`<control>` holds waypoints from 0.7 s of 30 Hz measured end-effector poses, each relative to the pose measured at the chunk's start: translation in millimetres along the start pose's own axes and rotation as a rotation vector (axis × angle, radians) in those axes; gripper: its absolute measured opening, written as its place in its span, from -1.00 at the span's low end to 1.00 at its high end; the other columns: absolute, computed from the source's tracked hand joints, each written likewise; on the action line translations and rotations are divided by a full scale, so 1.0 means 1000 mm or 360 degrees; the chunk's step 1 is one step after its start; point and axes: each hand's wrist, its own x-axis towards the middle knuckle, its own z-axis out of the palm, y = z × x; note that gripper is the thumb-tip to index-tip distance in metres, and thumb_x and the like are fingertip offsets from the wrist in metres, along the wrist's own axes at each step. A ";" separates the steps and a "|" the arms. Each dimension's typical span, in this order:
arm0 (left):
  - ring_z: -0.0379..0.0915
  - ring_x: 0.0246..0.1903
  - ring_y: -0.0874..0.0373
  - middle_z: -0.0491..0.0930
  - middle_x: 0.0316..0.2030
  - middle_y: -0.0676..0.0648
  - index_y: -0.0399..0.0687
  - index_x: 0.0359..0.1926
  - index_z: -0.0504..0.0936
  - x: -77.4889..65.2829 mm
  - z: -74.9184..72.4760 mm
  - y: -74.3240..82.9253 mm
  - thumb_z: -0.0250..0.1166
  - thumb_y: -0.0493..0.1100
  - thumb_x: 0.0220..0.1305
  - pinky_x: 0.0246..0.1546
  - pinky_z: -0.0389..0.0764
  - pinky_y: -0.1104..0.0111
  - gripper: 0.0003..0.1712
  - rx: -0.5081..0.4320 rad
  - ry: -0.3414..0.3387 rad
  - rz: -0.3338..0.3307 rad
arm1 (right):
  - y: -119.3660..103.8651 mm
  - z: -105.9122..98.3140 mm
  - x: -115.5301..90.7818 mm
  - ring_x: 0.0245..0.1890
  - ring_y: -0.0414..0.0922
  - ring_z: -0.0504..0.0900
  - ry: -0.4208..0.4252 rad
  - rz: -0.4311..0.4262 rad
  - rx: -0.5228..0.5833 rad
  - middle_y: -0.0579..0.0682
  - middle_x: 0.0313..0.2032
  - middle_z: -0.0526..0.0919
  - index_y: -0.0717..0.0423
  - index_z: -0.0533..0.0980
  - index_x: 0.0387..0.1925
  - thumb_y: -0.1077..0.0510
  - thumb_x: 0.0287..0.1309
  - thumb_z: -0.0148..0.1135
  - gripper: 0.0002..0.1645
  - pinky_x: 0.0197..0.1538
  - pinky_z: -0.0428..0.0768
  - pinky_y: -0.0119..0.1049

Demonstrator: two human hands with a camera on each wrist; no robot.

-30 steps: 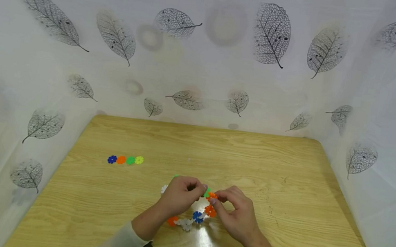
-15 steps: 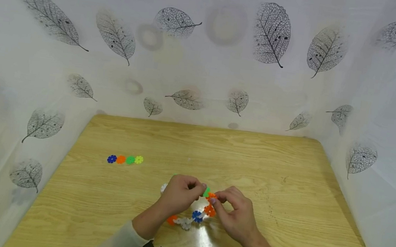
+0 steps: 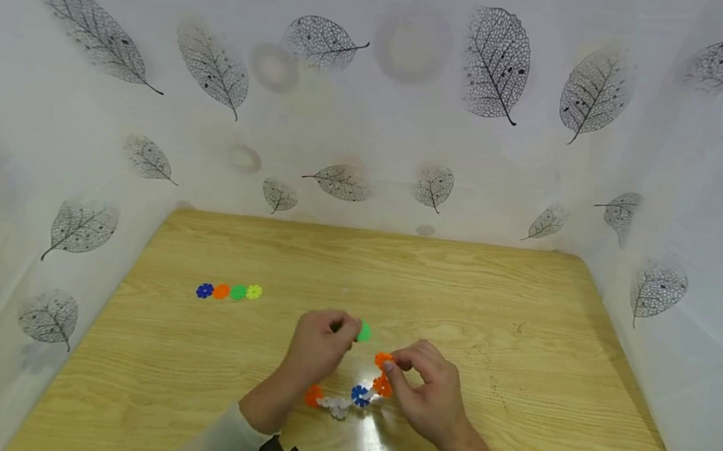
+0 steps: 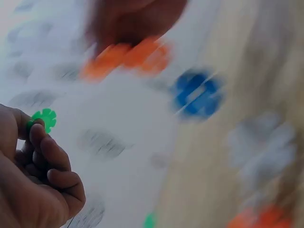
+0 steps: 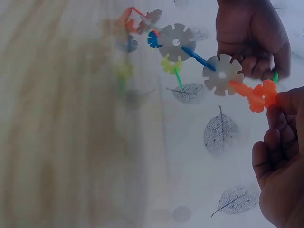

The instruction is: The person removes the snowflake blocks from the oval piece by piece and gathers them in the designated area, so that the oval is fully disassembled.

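My left hand [image 3: 319, 348] pinches a green notched plastic disc [image 3: 365, 332], a snowflake-type interlocking piece, between thumb and forefinger. My right hand [image 3: 432, 392] pinches an orange notched disc [image 3: 382, 361] that ends a chain of such discs slotted together. The green disc is apart from this orange one, up and to its left in the head view. Down the chain come another orange disc, a blue disc [image 3: 360, 396], whitish discs [image 3: 339, 406] and an orange disc [image 3: 313, 395]. In the right wrist view, yellow [image 5: 172, 65] and green pieces hang further along; my left arm hides that stretch in the head view.
A flat row of loose discs, dark blue [image 3: 204, 290], orange, green and yellow [image 3: 254, 292], lies on the wooden table [image 3: 463, 283] at the left. A white leaf-print curtain [image 3: 374, 122] surrounds the table's back and sides.
My left hand has drawn up and left with the green disc, which earlier met the orange disc at the chain's end. The right hand stays nearly still, holding the chain.
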 end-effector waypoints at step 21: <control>0.54 -0.40 0.01 0.70 -0.36 -0.11 -0.09 -0.25 0.79 0.011 -0.054 -0.032 0.39 0.10 0.41 -0.42 0.55 0.32 -0.66 0.0153 0.0151 0.0008 | 0.000 -0.015 -0.005 -0.38 -0.18 0.63 0.0001 0.0166 0.0019 -0.15 -0.42 0.69 0.06 0.72 -0.30 0.37 0.11 0.50 -0.82 -0.25 0.59 -0.39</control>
